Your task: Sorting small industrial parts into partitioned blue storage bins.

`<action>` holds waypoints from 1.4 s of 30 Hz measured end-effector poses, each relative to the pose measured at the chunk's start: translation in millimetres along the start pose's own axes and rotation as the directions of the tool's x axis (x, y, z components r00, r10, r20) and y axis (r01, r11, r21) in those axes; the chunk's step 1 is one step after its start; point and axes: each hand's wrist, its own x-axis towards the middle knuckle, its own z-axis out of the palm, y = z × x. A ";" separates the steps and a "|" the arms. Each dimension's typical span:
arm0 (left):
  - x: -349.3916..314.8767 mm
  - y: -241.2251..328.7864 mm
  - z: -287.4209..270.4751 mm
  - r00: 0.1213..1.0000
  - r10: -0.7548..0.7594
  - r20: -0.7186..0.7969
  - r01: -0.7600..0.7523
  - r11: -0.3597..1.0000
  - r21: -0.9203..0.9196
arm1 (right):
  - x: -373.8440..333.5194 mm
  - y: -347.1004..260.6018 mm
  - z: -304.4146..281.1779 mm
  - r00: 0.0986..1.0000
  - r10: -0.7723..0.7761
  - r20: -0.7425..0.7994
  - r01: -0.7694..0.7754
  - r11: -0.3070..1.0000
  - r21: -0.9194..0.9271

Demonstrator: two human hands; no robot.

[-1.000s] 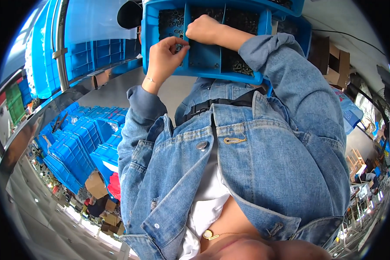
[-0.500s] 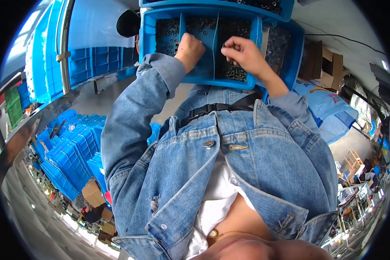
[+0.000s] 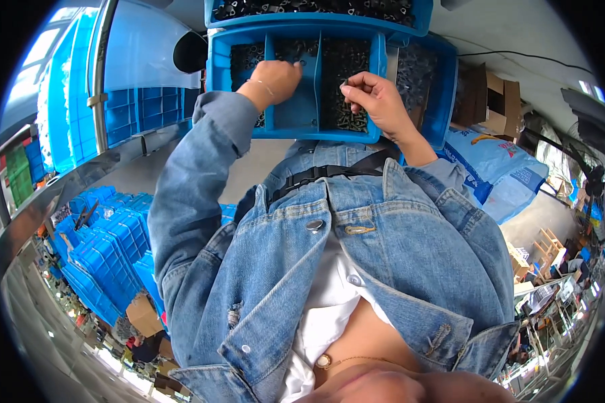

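Observation:
A blue divided bin lies in front of me, with three compartments of small metal parts. Small dark rings, like washers or nuts, fill the left compartment, and similar dark pieces lie at the far end of the middle one. The right compartment holds dark parts with screws at its near end. My left hand hovers over the left and middle compartments, fingers closed; what they hold is hidden. Above the right compartment my right hand pinches a small dark part, too small to name.
Another blue bin of dark metal pieces adjoins at the far side. A blue bin with bagged parts stands to the right, beside an open cardboard box and a blue-white sack. Stacked blue crates stand at left.
My left hand has shifted left and turned, from over the middle compartment towards the divider. My right hand stays over the right compartment, still pinching. The view has shifted slightly.

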 end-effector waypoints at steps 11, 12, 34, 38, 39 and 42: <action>-39.6 0.2 -19.4 0.979 0.050 0.197 0.121 -0.921 -0.369 | 44.8 -50.5 36.3 0.865 -0.482 0.139 0.493 0.764 -0.417; -38.3 -7.5 -3.1 0.990 0.127 0.054 0.138 -0.946 -0.294 | 60.0 -55.2 33.4 0.839 -0.525 0.143 0.525 0.712 -0.465; -21.7 3.1 -22.3 0.956 -0.278 -0.090 0.270 0.959 -0.089 | 198.3 -94.0 -16.7 0.961 -0.024 0.275 0.275 -0.013 -0.961; -8.9 14.1 2.3 0.998 -0.049 -0.049 0.056 0.984 0.167 | 184.7 -101.4 -9.6 0.961 -0.049 0.273 0.275 0.029 -0.961; -7.2 13.9 3.8 0.999 -0.040 -0.009 0.041 0.981 0.188 | 180.7 -104.2 -10.2 0.959 -0.073 0.274 0.279 0.060 -0.958; -2.5 14.5 8.8 0.998 -0.026 0.065 0.010 0.974 0.228 | 185.1 -96.6 -22.7 0.948 -0.278 0.152 0.227 0.262 -0.938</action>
